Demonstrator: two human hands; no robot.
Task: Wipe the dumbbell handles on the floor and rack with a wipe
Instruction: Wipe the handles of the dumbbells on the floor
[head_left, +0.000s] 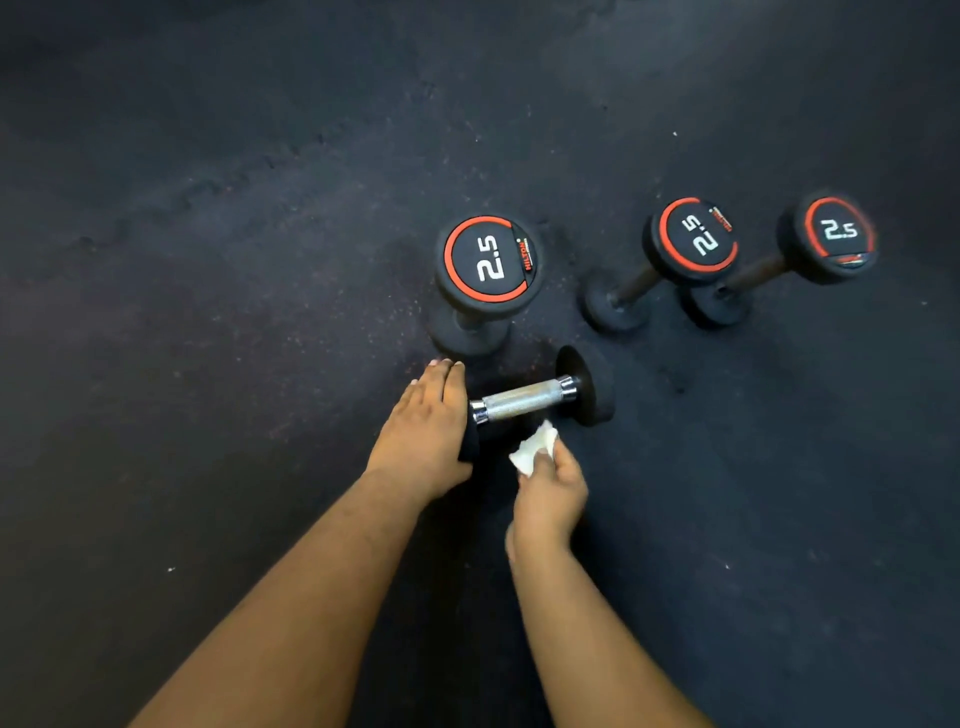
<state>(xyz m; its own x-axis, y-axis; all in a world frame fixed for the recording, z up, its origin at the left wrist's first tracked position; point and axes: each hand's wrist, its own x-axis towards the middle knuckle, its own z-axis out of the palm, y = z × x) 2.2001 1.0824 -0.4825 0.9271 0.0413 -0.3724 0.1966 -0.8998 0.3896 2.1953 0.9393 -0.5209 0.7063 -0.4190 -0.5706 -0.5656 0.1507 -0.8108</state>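
dark speckled rubber floor (208, 260) with faint reddish flecks and scuffs.

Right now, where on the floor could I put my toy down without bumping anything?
The floor left of the standing dumbbell is bare, and so is the far side. It's crowded by the lying dumbbell, where the left hand and the right hand with the wipe are.

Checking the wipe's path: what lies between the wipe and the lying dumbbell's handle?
Only a short stretch of bare floor separates the wipe from the handle, in the head view.
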